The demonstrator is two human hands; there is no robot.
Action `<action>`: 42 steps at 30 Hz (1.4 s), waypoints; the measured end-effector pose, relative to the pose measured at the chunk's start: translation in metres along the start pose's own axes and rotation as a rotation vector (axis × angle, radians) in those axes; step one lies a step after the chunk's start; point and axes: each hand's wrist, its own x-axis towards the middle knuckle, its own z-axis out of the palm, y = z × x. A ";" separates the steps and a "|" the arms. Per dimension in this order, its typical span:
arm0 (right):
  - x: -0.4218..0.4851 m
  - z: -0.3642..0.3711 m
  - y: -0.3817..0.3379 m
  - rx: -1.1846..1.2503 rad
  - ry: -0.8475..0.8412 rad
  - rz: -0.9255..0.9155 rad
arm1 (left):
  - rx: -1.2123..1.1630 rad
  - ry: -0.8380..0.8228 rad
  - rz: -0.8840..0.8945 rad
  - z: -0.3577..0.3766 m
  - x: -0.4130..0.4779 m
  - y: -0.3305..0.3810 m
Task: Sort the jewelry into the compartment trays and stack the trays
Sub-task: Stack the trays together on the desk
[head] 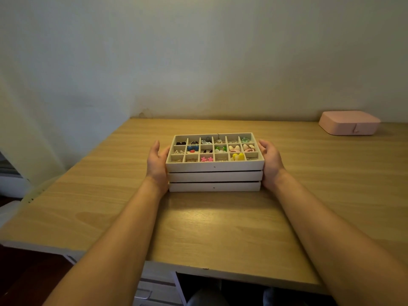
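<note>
Left hand (pixel 157 163) and right hand (pixel 270 161), fingers relaxed, flat against ends of three stacked trays (pixel 215 176) on table (pixel 209 228), jewelry (pixel 213 150) sorted on top.

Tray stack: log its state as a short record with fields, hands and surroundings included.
stack: three white trays, edges roughly aligned, on the wooden table
top tray: uncovered, three rows of six compartments, most holding small jewelry
jewelry seen: pink flowers and yellow pieces in the front row, blue piece in the middle row
left hand: flat against the stack's left end
right hand: against the stack's right end
elsewhere: closed pink box at the table's far right
</note>
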 end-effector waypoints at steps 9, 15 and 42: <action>0.005 -0.002 0.010 0.043 -0.032 0.004 | -0.036 -0.080 -0.005 -0.007 0.011 -0.005; 0.005 -0.004 0.009 -0.012 -0.030 0.048 | 0.026 -0.124 -0.027 -0.008 0.013 -0.003; 0.019 -0.004 0.009 -0.102 0.066 0.004 | -0.089 -0.120 -0.013 -0.007 0.022 0.000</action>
